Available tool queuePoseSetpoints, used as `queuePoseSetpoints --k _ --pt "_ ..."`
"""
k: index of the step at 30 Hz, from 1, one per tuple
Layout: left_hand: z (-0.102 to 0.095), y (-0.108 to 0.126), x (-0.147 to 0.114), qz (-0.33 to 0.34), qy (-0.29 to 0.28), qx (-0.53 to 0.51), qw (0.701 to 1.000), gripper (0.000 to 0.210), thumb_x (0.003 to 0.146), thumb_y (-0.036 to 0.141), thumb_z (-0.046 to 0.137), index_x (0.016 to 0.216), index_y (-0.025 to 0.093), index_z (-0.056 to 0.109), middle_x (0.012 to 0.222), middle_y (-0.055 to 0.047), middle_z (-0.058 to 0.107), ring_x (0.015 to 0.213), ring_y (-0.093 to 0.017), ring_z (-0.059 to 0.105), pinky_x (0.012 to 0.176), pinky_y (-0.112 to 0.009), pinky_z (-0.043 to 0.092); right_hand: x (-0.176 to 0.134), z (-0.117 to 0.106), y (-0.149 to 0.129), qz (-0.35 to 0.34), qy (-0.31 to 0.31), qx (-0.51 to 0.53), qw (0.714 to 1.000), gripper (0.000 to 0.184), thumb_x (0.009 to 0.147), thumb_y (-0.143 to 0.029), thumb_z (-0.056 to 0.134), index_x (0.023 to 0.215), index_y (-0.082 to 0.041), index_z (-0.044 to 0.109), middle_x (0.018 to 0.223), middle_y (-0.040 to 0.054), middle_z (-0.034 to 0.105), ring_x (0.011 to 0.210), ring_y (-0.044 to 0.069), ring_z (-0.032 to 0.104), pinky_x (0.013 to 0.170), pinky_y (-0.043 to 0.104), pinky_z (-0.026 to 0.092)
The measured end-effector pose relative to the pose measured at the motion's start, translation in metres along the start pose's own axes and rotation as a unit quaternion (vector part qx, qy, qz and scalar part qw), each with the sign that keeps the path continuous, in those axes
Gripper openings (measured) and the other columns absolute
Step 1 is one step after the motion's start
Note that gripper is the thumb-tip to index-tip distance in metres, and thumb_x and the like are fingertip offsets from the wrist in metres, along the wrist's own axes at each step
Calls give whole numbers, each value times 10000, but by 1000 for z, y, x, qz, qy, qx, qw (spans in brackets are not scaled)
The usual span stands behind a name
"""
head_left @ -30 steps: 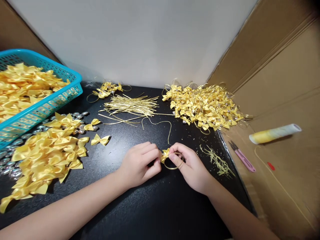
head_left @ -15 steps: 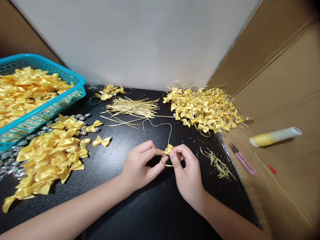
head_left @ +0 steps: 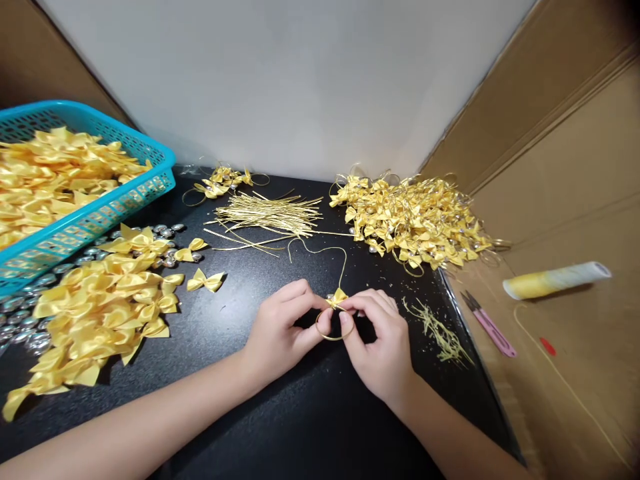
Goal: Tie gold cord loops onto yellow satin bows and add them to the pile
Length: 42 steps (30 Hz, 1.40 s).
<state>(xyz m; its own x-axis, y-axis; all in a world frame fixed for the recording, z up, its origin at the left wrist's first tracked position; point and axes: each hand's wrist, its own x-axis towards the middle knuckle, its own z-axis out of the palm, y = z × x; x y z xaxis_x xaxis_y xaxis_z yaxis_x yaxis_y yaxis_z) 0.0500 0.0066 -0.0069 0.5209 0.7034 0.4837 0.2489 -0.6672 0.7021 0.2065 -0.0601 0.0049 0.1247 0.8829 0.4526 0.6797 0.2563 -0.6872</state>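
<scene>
Between my hands is a small yellow ribbon bow point(head_left: 339, 297) on a ring of gold cord point(head_left: 330, 337), with a shiny bead point(head_left: 329, 297) beside it. My left hand point(head_left: 284, 327) pinches the bow's left side and the cord between thumb and fingers. From the right, my right hand point(head_left: 377, 337) grips the bow's edge and the cord, its thumb lower at the ring. A thin gold thread point(head_left: 345, 260) runs up from the bow and curls across the black table point(head_left: 250, 427). Fingertips partly hide the join of bow and cord.
At left stand a blue basket point(head_left: 165, 175) of yellow bows, loose bows point(head_left: 110, 300) and silver beads point(head_left: 20, 320). Cut gold cords point(head_left: 270, 215) and finished bow rings point(head_left: 415, 220) lie behind. Thread scraps point(head_left: 443, 333), pink snips point(head_left: 493, 330) and a yellow-white tube point(head_left: 555, 280) are at right.
My fingers have shifted slightly on the bow, and the cord ring now hangs a little lower and further left. My right index finger has closed in toward the bow.
</scene>
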Motion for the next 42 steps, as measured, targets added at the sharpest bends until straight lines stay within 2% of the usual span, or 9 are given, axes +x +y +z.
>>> queuePoseSetpoints --k 3,7,11,14,20,25,30,34,42 --pt "-1 0 -1 22 -10 15 1000 71 856 174 631 817 141 679 651 6 525 613 -110 517 578 -222 411 2 -1 1 -10 -9 -20 1000 98 830 -104 579 794 -195 569 769 -5 642 739 153 557 705 326 375" --pt "-1 0 -1 39 -24 27 999 84 869 190 613 834 147 676 666 -3 539 624 -122 518 582 -238 422 4 -3 5 20 -48 9 999 102 840 -127 576 778 -198 538 748 -14 602 716 143 534 713 322 376" --pt "-1 0 0 34 -24 36 998 81 868 200 611 830 161 671 700 -9 539 655 -130 525 602 -246 443 5 -5 8 46 -99 29 994 101 890 -182 534 793 -204 519 774 -6 574 736 150 524 718 324 370" --pt "-2 2 2 25 -19 49 998 97 868 207 601 807 169 665 760 -25 548 700 -140 540 630 -259 466 5 -6 8 53 -114 14 992 115 914 -189 497 801 -206 503 798 -2 568 769 157 521 737 331 360" --pt "-2 5 4 21 4 60 998 112 843 176 607 733 169 626 953 -70 629 775 -155 579 696 -292 502 3 -4 7 56 -115 -28 991 133 938 -198 455 812 -209 498 830 8 580 806 173 525 747 344 345" --pt "-1 2 4 16 -25 11 1000 80 851 148 612 774 168 617 823 -33 669 750 -139 616 694 -258 504 3 -2 6 48 -97 -43 993 146 936 -200 459 799 -211 506 822 6 597 798 171 536 742 336 352" --pt "-3 2 2 26 -22 -16 999 67 854 117 598 799 155 608 816 -33 631 732 -115 610 674 -212 508 9 -11 5 23 -106 -7 994 64 864 -159 548 828 -210 562 788 -12 614 770 159 563 750 333 365" --pt "-3 1 1 62 -29 -2 998 69 858 96 581 829 154 604 827 -42 632 737 -120 610 676 -216 512 15 -19 8 1 -95 2 995 132 821 -93 548 812 -211 605 754 -8 647 762 166 574 736 341 376" --pt "-1 -1 0 118 -41 54 991 73 876 121 552 837 173 585 831 -54 661 715 -135 610 655 -243 512 15 -20 9 -38 -91 -56 994 89 833 -165 615 761 -218 619 747 -15 689 758 164 582 750 364 347"
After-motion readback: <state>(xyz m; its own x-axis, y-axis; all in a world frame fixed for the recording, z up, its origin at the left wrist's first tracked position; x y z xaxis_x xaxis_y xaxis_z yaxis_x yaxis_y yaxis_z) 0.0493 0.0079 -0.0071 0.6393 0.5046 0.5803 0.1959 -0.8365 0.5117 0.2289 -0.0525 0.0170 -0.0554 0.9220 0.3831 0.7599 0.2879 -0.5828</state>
